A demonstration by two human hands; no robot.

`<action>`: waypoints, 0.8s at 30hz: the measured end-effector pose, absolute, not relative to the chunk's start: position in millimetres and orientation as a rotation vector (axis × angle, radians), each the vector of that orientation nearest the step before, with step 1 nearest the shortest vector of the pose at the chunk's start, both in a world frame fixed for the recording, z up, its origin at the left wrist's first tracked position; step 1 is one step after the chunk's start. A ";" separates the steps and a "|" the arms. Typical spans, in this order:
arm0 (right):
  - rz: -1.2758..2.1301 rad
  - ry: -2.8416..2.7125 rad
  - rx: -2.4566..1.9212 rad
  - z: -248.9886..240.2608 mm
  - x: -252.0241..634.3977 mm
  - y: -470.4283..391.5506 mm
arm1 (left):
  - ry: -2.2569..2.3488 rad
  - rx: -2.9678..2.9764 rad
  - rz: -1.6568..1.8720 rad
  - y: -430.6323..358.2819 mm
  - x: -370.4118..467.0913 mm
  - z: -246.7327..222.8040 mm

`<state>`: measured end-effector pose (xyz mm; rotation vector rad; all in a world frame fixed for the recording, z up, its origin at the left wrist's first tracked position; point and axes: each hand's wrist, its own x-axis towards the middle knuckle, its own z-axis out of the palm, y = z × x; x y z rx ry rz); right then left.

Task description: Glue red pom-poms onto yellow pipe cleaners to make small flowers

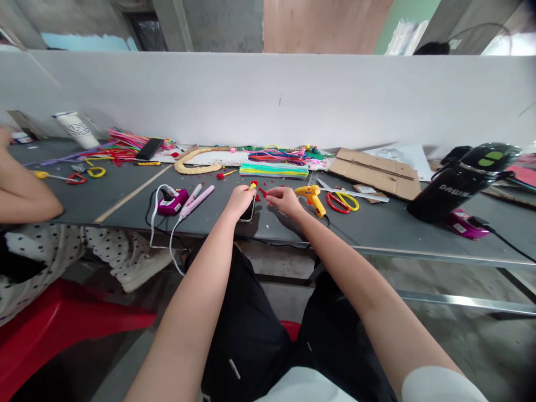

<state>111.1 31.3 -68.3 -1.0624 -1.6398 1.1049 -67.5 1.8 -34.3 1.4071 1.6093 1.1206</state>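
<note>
My left hand (240, 201) pinches a small yellow piece with a red tip (253, 185) over a phone (248, 211) lying on the grey table. My right hand (283, 201) is to its right, low over the table, fingers drawn together beside small red bits (262, 192). Whether those fingers hold a bit is too small to make out. Just right of my right hand lies a yellow glue gun (310, 197). Bundles of coloured pipe cleaners (274, 170) lie behind both hands.
Scissors (342, 201), cardboard (377, 172) and a black bottle (454, 184) are to the right. A purple power socket (173, 201), a pink hair iron (196, 201) and a beige ring (196, 167) are left. Another person's arm (27, 190) rests at the far left.
</note>
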 end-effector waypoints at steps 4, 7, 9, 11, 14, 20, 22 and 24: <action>1.230 -1.566 -0.952 -65.1 120.7 12.7 | 1.540 1.540 1.009 -4.9 -60.4 -32.2; 1.288 -1.508 -0.903 -63.2 126.0 2.9 | 1.482 1.613 0.959 -9.6 -54.0 -29.6; 1.317 -1.472 -0.881 -62.3 129.2 -1.2 | 1.453 1.649 0.944 -11.1 -50.7 -28.6; 1.333 -1.443 -0.865 -61.7 132.2 -3.5 | 1.439 1.682 0.938 -11.5 -48.5 -28.4; 1.335 -1.408 -0.861 -62.3 134.6 -4.0 | 1.433 1.719 0.928 -11.3 -46.8 -29.6; 1.319 -1.367 -0.865 -68.0 130.7 -1.3 | 1.418 1.748 0.920 -9.4 -44.8 -35.9; 1.317 -1.374 -0.863 -69.3 129.7 -1.1 | 1.405 1.747 0.936 -8.3 -43.9 -37.7; 1.310 -1.391 -0.863 -69.9 129.7 -0.8 | 1.394 1.734 0.953 -7.3 -42.4 -39.0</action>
